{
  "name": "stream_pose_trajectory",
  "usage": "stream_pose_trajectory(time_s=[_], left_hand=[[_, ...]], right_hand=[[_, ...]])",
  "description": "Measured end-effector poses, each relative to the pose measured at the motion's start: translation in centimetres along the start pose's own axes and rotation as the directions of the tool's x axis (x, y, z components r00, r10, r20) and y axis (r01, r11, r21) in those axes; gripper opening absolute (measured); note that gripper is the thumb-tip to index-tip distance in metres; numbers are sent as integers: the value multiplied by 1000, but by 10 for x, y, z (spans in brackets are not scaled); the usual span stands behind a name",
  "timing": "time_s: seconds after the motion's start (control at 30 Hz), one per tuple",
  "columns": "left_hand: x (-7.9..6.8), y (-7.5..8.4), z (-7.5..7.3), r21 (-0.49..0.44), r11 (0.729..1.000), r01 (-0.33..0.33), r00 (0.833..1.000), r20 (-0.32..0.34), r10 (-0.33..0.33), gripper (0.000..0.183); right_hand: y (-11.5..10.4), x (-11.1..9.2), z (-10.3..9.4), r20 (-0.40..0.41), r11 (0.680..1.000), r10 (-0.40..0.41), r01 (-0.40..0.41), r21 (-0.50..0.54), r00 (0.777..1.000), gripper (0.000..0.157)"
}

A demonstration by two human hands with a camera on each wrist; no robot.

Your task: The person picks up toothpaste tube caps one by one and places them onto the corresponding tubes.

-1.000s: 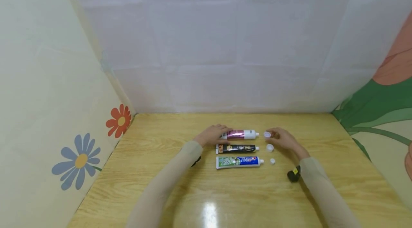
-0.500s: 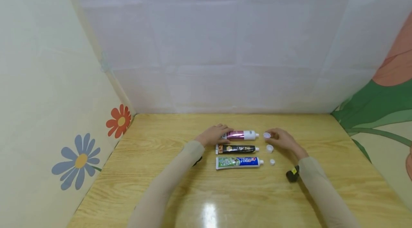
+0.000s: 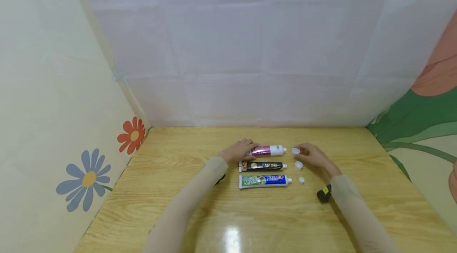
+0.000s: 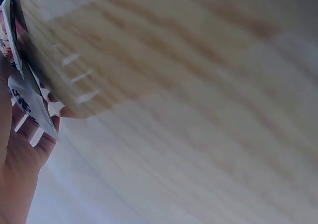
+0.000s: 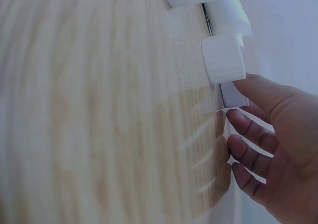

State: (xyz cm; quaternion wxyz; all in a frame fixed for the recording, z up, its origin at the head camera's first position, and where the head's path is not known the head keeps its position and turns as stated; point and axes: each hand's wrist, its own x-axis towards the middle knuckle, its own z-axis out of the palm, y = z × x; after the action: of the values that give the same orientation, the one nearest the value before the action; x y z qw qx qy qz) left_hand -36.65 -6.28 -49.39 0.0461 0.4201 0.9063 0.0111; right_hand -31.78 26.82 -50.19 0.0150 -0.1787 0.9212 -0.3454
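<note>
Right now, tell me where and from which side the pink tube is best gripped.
I'd grip the pink tube by its left part, coming from the left, where the left hand holds it. Its nozzle points right, so this leaves that end free; the black tube lies close along its near side, leaving less room there.

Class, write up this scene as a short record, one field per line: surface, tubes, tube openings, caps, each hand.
Surface: wood-grain table
Tubes, far to near: purple-and-white tube; black tube; green-and-blue tube
Tube openings: all uncapped, nozzles pointing right
Caps, far to near: far cap; middle cap; near cap, the smallest
Left hand: holds purple-and-white tube's tail end
Right hand: pinches far cap
</note>
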Motion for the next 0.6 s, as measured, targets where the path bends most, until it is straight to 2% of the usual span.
stream_pose_trajectory(time_s=[0.13, 0.43, 0.6], left_hand=[[0, -1, 2, -19, 1000, -15, 1000, -5, 15, 61], [-2, 2, -1, -92, 996, 6, 1000, 11, -5, 59], [-3, 4, -2, -91, 996, -1, 1000, 10, 2, 59]], right_hand=[[-1, -1, 0, -2, 1000, -4, 4, -4, 1000, 40], [-1, -3, 0, -11, 1000, 10, -10, -9, 1000, 38], [0, -4, -1, -10, 1000, 13, -13, -7, 1000, 39]])
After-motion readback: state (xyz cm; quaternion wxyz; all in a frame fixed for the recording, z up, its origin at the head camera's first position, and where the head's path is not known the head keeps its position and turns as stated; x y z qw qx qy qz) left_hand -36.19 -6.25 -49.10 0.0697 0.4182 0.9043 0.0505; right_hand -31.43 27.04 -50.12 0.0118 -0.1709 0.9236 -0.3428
